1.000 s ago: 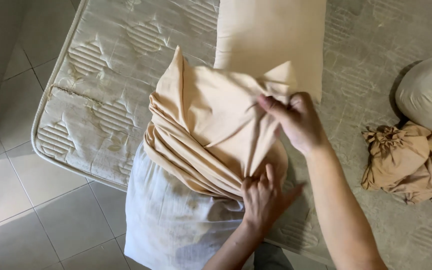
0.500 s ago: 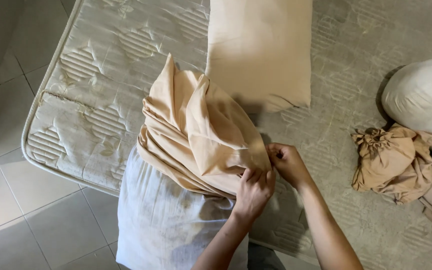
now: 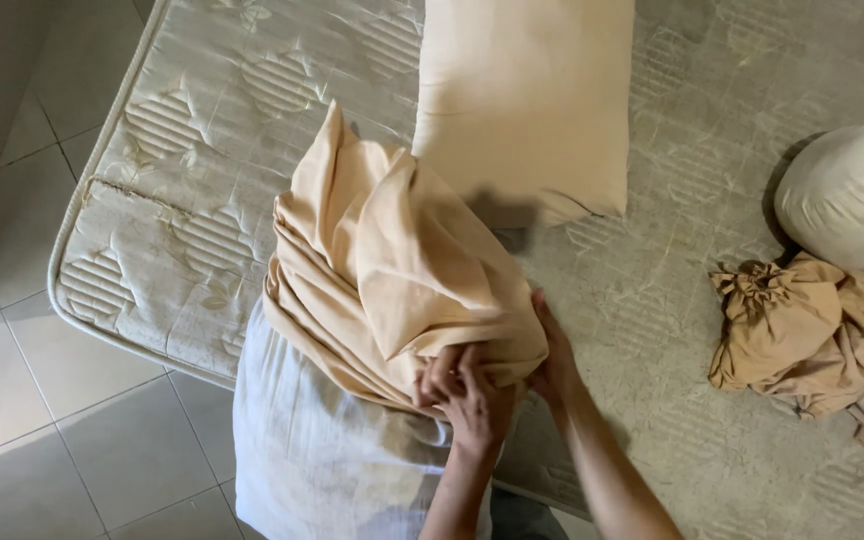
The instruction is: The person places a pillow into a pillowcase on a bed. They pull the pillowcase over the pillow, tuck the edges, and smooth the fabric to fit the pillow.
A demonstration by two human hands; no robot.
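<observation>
Pillowcase (image 3: 392, 270), peach, bunched over top of one white pillow (image 3: 322, 460) at mattress (image 3: 182, 230) edge. Your left hand (image 3: 467, 395) clenches its hem; your right hand (image 3: 552, 365) grips cloth just beside, hands together. Beyond: one cased peach pillow (image 3: 527, 100); right, one crumpled peach case (image 3: 792, 330), one white pillow (image 3: 852, 205).

A single head-worn camera looks steeply down from above, close over the person's hands (image 3: 497, 385) at the lower middle of the frame. It faces the corner of a bare mattress (image 3: 202, 200), with tiled floor (image 3: 42, 420) along the left and bottom edges.
</observation>
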